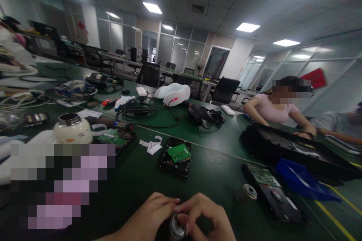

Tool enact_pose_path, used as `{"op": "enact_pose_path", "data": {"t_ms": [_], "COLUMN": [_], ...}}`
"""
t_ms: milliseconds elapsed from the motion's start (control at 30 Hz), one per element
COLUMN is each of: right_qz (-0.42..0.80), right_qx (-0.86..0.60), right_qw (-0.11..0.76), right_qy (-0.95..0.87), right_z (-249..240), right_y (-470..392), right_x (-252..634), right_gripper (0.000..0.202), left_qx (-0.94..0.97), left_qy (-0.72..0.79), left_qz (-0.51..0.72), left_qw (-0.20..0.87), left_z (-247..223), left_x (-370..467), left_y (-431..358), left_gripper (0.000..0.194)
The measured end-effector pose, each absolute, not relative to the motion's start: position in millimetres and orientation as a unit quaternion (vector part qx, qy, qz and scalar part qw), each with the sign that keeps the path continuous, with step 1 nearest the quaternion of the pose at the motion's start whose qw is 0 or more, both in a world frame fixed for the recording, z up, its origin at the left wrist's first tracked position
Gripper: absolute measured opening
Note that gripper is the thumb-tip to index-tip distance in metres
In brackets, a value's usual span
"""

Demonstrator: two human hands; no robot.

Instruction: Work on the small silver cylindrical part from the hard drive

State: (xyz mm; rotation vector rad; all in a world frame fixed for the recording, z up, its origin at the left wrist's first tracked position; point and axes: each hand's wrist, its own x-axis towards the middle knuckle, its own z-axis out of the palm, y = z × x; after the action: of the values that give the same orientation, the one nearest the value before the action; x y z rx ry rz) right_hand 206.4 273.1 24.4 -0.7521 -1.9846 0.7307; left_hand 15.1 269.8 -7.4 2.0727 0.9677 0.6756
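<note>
Low in the view, a small silver-topped metal cylinder (177, 230) sits between my two hands. My left hand (154, 212) is closed around its left and far side. Bent over its top is my right hand (207, 214), with thumb and fingertips pinched at the rim; anything small between them is hidden. A similar round metal part (250, 192) lies to the right on the green table. Just beyond my hands lies a black hard drive (175, 169) with a loose green circuit board (179, 153) on it.
At right are another opened hard drive (275, 196), a blue bin (305, 182) and a long black tray (299, 147), where a person (278, 109) works. A cream jar (72, 130) stands left. Cables (138, 109), a white neck pillow (175, 94) and paper scraps (152, 145) lie farther back.
</note>
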Motion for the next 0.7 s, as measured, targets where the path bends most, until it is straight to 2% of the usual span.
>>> {"op": "enact_pose_path", "data": {"t_ms": [467, 567, 700], "right_qz": [0.226, 0.228, 0.261], "right_qx": [-0.263, -0.29, -0.29], "right_qw": [0.461, 0.465, 0.445], "right_qy": [-0.817, -0.805, -0.806], "right_z": [27.9, 29.3, 30.5], "right_y": [272.3, 271.4, 270.5], "right_x": [201.9, 202.5, 202.9], "right_gripper": [0.024, 0.023, 0.023], "left_qx": [0.805, 0.808, 0.804], "left_qy": [0.402, 0.398, 0.399], "left_qz": [0.217, 0.212, 0.224], "left_qw": [0.378, 0.38, 0.379], "left_z": [8.6, 10.9, 8.8], "left_x": [15.7, 16.1, 16.0], "left_y": [267.7, 268.6, 268.5], "left_gripper": [0.042, 0.038, 0.044]}}
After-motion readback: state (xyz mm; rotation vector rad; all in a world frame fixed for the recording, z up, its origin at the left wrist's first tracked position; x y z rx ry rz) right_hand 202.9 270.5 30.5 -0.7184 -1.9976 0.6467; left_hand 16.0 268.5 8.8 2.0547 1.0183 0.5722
